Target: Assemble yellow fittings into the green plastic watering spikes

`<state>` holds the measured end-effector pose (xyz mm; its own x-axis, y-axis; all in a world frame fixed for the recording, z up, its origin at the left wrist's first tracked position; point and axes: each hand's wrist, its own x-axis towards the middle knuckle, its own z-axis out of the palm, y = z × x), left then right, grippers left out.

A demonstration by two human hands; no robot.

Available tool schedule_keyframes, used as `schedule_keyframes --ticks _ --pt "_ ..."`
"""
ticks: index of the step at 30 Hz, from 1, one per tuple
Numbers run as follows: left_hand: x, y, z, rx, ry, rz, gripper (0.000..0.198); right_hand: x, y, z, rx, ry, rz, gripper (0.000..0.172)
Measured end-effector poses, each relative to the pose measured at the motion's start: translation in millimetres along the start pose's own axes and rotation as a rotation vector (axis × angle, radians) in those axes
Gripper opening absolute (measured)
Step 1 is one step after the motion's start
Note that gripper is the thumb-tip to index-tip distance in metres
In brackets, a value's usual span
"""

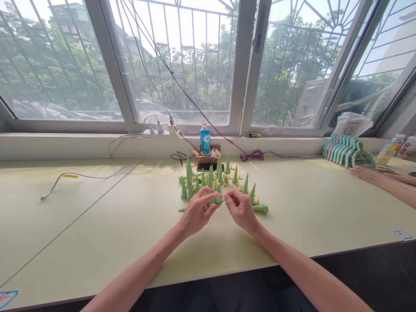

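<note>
A pale yellow-green worktop [97,242] spreads across the view, and toward its far side stands one clear plastic bottle [205,143] of blue liquid. Far right of the bottle is one row of pastel green, blue and pink plastic frames [344,151], too overlapped to count surely, with a co-worker's two hands [367,174] just beside it.

Nearer than the bottle, the person's own two hands meet over the worktop. The left hand [197,210] curls its thumb and forefinger around one green plastic cone [218,199], in front of the bottle and slightly to its right. The right hand [241,209], a little further right, is pinched narrow on what looks like one small yellow plastic peg [222,199] at that cone's side.

One small brown cardboard box [204,160] sits at the bottle's foot; whether the bottle stands inside or behind it, I cannot tell.

Between bottle and hands crowd other green plastic cones [189,178]. A knuckle or wrist brushing them could topple several, since they stand tall, narrow and close. The peg might slip or bend if pushed off-line, as the grip is only fingertip-wide. At least eleven cones stand upright; at least two lie down. Small yellow pieces [239,178] show among them, several, too mixed to count.
</note>
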<state>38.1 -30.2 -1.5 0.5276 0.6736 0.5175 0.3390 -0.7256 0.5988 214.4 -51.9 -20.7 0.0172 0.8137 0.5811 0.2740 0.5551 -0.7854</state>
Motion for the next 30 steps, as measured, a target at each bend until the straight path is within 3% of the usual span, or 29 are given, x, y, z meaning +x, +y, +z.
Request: schedule_keyframes --ticks 5,9,13,17,23,30 --pt "1.5 2.9 0.7 -0.02 0.066 -0.042 0.023 1.3 1.3 -0.7 0.036 0.03 0.029 0.029" --pt "4.1 5.8 -0.4 -0.196 0.131 -0.182 0.028 1.9 0.5 -1.5 0.043 0.077 0.008 0.028" --pt "6.0 3.2 -1.1 -0.426 -0.07 -0.373 0.056 0.9 -1.3 -2.0 0.013 0.044 -0.079 0.026" --pt "6.3 3.8 -2.7 -0.564 -0.217 -0.498 0.061 -0.3 -1.5 -2.2 -0.033 -0.027 -0.141 0.025" --pt "5.9 7.8 -5.1 -0.627 -0.235 -0.463 0.043 0.7 -0.2 -2.1 -0.036 -0.046 -0.144 0.023" --pt "3.5 4.9 -3.8 -0.5 -0.114 -0.363 0.033 0.9 1.4 -1.2 0.026 -0.062 -0.084 0.022"
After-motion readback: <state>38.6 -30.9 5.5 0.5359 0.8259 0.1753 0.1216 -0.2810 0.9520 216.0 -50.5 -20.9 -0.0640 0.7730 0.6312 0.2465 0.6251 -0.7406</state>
